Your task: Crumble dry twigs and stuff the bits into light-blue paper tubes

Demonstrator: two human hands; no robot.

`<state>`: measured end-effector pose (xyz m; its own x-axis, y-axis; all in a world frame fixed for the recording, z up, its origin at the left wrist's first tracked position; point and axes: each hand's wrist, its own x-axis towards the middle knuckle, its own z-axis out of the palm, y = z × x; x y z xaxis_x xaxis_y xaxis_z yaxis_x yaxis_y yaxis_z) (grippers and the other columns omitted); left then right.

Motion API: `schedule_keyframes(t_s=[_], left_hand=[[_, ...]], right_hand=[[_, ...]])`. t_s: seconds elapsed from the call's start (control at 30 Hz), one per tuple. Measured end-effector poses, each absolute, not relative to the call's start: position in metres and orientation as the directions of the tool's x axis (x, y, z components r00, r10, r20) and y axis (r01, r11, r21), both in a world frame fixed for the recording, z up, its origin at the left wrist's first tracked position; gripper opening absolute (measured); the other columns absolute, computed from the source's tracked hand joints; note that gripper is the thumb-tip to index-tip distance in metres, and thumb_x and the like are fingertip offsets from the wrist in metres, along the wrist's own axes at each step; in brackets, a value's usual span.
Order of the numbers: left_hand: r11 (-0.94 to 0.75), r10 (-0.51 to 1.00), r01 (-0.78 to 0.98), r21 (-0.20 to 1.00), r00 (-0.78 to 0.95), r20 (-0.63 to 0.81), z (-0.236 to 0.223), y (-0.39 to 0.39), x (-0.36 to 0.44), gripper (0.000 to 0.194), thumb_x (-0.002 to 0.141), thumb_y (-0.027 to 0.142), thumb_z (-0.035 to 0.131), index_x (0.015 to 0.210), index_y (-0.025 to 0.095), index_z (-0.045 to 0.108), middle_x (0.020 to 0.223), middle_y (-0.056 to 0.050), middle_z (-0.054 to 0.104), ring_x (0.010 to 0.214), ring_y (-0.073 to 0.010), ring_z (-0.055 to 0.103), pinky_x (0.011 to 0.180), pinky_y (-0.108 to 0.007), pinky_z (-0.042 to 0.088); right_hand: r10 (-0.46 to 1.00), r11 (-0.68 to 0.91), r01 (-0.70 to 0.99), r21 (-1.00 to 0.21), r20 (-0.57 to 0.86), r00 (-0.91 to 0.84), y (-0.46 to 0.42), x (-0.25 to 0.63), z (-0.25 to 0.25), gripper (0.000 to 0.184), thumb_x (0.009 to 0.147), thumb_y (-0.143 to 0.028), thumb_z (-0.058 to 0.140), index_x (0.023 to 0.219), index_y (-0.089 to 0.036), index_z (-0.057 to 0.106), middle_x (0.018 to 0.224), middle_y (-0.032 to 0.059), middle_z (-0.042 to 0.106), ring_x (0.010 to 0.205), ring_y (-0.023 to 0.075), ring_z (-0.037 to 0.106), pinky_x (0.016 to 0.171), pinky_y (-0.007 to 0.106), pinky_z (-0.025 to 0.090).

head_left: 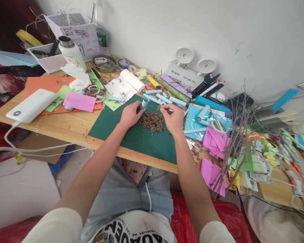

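Observation:
My left hand (130, 114) rests on a dark green cutting mat (131, 136) and is closed round a short light blue paper tube (144, 102), held upright. My right hand (172, 118) hovers just right of it, fingers pinched on a small bit of brown crumbly material. Between the two hands lies a pile of that brown dried material (152, 121) on the mat. Several more rolled blue tubes (160, 98) lie behind the hands.
The wooden table (66, 126) carries a white power bank (31, 105), pink and orange paper sheets (79, 101), a white bottle (71, 51), scissors (218, 125), pink folded papers (215, 141), marker pens (209, 86) and dry twigs (236, 135). The near table edge runs above my lap.

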<state>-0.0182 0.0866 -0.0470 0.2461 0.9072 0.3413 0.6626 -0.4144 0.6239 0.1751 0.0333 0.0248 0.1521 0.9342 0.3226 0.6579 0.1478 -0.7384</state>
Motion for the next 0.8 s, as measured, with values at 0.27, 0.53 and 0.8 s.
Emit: schedule_keyframes(t_s=[0.27, 0.53, 0.8], left_hand=[[-0.425, 0.903, 0.631, 0.649, 0.247, 0.351, -0.046, 0.085, -0.018, 0.022, 0.089, 0.043, 0.055, 0.095, 0.022, 0.059, 0.088, -0.005, 0.069, 0.077, -0.0213, 0.062, 0.069, -0.03, 0.044], [-0.415, 0.908, 0.643, 0.644, 0.251, 0.334, -0.044, 0.084, -0.018, 0.019, 0.088, 0.04, 0.054, 0.094, 0.022, 0.059, 0.086, -0.005, 0.068, 0.078, -0.0219, 0.061, 0.069, -0.031, 0.043], [-0.429, 0.901, 0.634, 0.643, 0.252, 0.353, -0.043, 0.083, -0.018, 0.019, 0.089, 0.04, 0.054, 0.094, 0.022, 0.059, 0.084, -0.005, 0.068, 0.073, -0.021, 0.06, 0.067, -0.03, 0.04]], right_hand=[[0.889, 0.35, 0.744, -0.569, 0.452, -0.073, 0.064, 0.144, 0.05, 0.015, 0.09, -0.022, 0.052, 0.086, -0.022, 0.066, 0.101, 0.0067, 0.067, 0.102, 0.0233, 0.059, 0.091, 0.039, 0.047], [0.905, 0.396, 0.813, -0.428, 0.331, -0.267, 0.092, 0.135, 0.05, 0.022, 0.088, -0.021, 0.056, 0.071, -0.019, 0.07, 0.087, 0.0084, 0.063, 0.092, 0.0254, 0.059, 0.091, 0.044, 0.046], [0.896, 0.42, 0.803, -0.422, 0.335, -0.293, 0.085, 0.144, 0.058, 0.028, 0.089, -0.017, 0.047, 0.086, -0.02, 0.075, 0.102, 0.009, 0.067, 0.104, 0.0273, 0.06, 0.098, 0.046, 0.046]])
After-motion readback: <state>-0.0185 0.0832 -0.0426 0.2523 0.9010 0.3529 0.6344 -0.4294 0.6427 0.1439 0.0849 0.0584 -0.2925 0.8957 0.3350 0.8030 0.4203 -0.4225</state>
